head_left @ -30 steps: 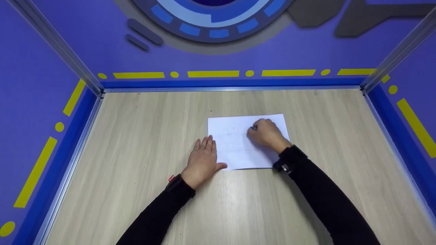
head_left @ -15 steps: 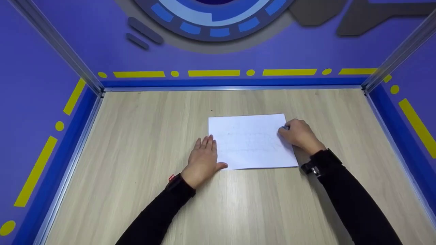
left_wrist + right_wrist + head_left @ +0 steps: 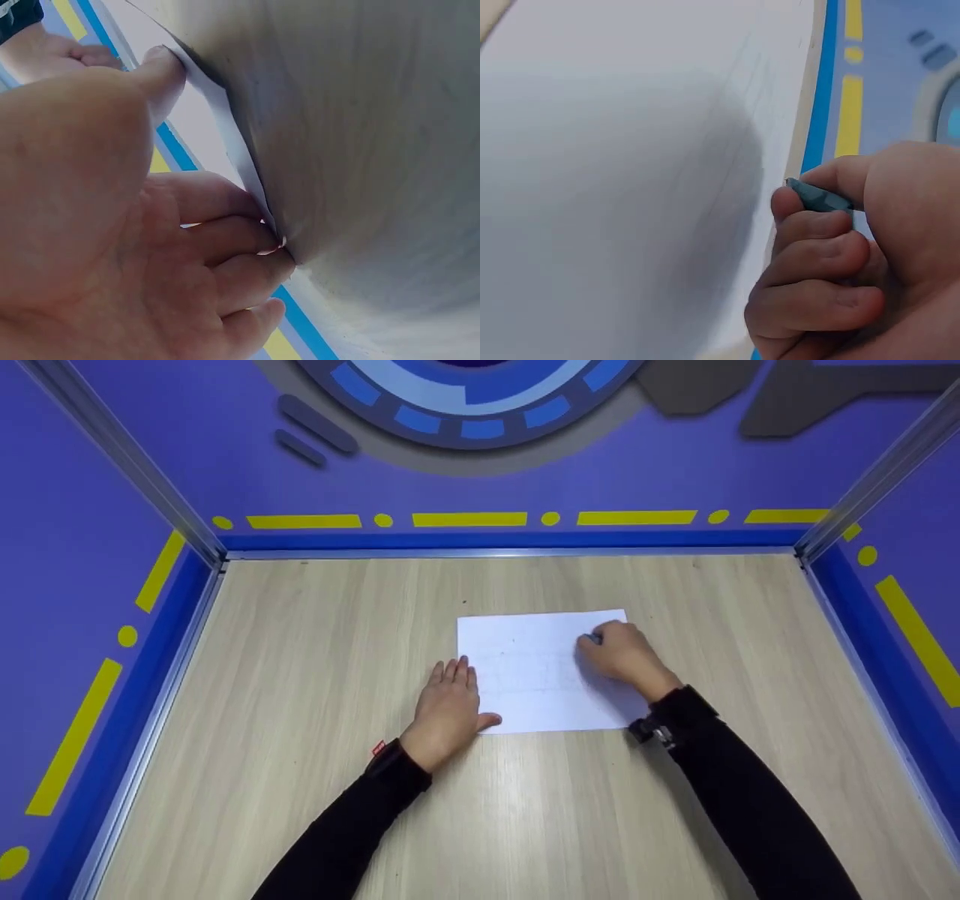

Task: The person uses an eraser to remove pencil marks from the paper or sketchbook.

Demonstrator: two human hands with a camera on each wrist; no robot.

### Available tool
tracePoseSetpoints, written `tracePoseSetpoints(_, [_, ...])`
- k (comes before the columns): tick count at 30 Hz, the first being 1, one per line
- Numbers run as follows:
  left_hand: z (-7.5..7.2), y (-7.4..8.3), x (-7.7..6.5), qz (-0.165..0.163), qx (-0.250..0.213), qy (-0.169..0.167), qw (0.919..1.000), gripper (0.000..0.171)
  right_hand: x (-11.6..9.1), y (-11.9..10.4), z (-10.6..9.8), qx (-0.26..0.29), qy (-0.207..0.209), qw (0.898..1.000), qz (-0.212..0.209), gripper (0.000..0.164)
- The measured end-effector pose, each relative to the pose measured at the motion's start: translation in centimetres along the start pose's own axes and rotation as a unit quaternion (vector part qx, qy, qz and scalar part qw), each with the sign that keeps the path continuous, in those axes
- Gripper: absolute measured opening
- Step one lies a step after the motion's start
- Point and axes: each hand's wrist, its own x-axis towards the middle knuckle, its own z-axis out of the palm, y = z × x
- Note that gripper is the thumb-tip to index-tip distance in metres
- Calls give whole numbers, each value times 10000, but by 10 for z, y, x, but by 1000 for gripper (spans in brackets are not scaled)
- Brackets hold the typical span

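A white sheet of paper [image 3: 540,712] lies on the table, with faint grey lines and a few dark specks on it. My left hand [image 3: 448,709] rests flat over its left edge, thumb spread onto the paper; in the left wrist view this edge lifts slightly beside the fingers [image 3: 247,277]. My right hand [image 3: 621,652] is over the upper right part of the sheet. Between thumb and curled index finger it pinches a small dark blue-green stub [image 3: 821,196], mostly hidden by the fingers. Its exact kind is unclear, and I cannot tell whether it touches the paper.
The light wooden table [image 3: 300,660] surrounds the sheet. Blue-purple panels [image 3: 480,495] with yellow marks stand at the back and both sides, joined by metal rails. A dark speck [image 3: 464,602] lies just beyond the paper.
My right hand swept right to the paper's right edge, then came partway back left, still pinching the stub. My left hand stayed in place on the sheet.
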Motion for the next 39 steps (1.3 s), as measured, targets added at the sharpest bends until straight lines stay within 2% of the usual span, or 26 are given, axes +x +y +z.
tracePoseSetpoints(9, [3,1,2,-65,-99,8,9999,101,10,-82,45,-423,-644,9957,-521,39])
tracePoseSetpoints(15, [6,2,5,-54,-20,225,9997,100,18,-119,63,-692,-713,9916,-823,37])
tracePoseSetpoints(20, [8,2,4,-93,-32,378,9992,101,23,-138,75,-730,-699,9906,-918,36])
tracePoseSetpoints(27, [6,2,4,-119,-93,340,9993,106,30,-140,90,-750,-461,9927,-821,29])
tracePoseSetpoints(31, [4,1,4,-121,12,322,9994,104,29,-133,86,-813,-373,9928,-796,29])
tracePoseSetpoints(36, [3,1,2,-108,34,165,9998,102,24,-107,70,-706,-296,9952,-617,37])
tracePoseSetpoints(39, [2,1,1,-106,-8,109,9999,102,21,-82,57,-593,-133,9963,-599,31])
